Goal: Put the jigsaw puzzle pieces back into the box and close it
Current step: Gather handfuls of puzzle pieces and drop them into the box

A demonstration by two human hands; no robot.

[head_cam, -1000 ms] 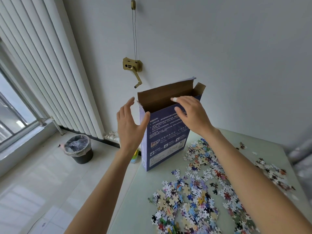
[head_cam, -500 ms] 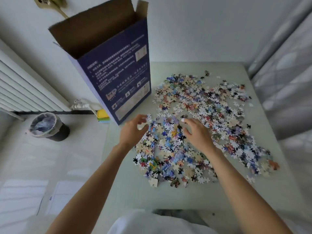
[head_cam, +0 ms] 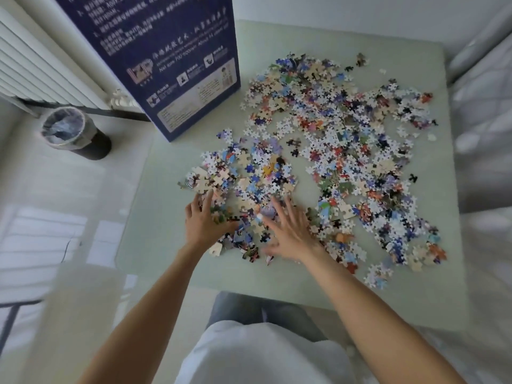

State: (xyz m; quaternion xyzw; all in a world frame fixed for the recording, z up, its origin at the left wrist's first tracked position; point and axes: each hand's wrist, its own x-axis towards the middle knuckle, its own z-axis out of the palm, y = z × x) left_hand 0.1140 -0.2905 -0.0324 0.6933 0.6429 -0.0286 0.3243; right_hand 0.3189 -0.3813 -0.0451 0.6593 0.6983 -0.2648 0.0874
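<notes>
Pieces [head_cam: 332, 151] uncounted; one box [head_cam: 177, 65].

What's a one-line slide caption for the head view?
Both hands, left and right, spread over loose puzzle pieces beside the upright blue box.

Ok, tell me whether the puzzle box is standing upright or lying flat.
Upright. The blue puzzle box stands on its narrow bottom edge at the table's far left corner, printed face showing; its top is out of frame.
</notes>
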